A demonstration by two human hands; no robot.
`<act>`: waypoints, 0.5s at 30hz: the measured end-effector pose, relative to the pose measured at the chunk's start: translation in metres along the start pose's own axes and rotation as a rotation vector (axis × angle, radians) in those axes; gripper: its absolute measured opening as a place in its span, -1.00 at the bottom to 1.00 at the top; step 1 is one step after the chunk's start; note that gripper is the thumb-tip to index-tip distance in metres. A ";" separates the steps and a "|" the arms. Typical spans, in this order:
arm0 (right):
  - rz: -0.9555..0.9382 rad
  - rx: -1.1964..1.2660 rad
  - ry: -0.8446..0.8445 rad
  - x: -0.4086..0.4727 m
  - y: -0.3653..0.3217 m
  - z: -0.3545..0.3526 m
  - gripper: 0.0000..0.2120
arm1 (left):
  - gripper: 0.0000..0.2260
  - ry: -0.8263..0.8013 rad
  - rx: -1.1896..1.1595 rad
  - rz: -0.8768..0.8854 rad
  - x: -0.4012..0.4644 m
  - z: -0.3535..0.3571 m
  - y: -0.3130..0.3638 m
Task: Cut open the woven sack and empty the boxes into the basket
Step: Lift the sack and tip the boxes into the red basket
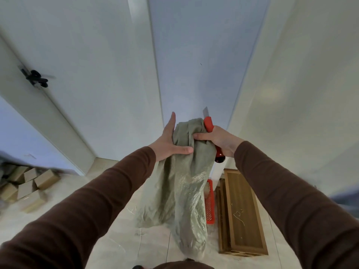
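A limp grey-green woven sack (182,191) hangs in front of me, its lower end trailing on the tiled floor. My left hand (170,140) presses flat against the bunched top of the sack, fingers spread and thumb across the cloth. My right hand (217,139) grips that same bunched top together with a red-handled utility knife (208,124), whose blade points up. A red plastic basket (210,202) stands on the floor behind the sack, mostly hidden by it. Several brown cardboard boxes (29,186) lie in a loose heap on the floor at the far left.
Wooden frames (240,212) lie flat on the floor right of the basket. White walls and a door with a dark handle (36,78) enclose the space ahead. Loose fibres litter the tiles near the sack.
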State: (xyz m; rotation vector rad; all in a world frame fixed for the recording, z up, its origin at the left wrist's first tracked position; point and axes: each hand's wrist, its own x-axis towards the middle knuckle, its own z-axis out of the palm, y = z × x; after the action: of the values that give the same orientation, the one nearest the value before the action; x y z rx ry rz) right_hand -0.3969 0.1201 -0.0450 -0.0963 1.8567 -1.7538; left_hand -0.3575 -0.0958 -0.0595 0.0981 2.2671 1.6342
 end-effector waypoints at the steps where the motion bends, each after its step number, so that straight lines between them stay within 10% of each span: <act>1: 0.045 0.038 -0.024 -0.001 -0.002 0.002 -0.76 | 0.26 -0.034 -0.025 0.040 -0.001 0.003 -0.002; 7: 0.197 0.188 -0.088 0.003 0.002 0.013 -0.59 | -0.01 0.070 -0.066 0.065 0.003 0.004 -0.010; 11: -0.016 -0.183 0.045 0.006 0.005 0.014 -0.54 | -0.41 0.254 -0.102 0.014 0.007 -0.003 -0.015; 15: -0.249 -0.237 -0.004 0.006 0.019 0.012 -0.22 | -0.36 0.272 -0.215 -0.055 0.016 -0.015 -0.016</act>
State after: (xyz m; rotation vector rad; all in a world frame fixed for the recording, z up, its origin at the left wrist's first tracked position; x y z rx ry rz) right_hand -0.3902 0.1097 -0.0641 -0.4389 2.1173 -1.6801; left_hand -0.3751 -0.1107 -0.0739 -0.2519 2.2393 1.9502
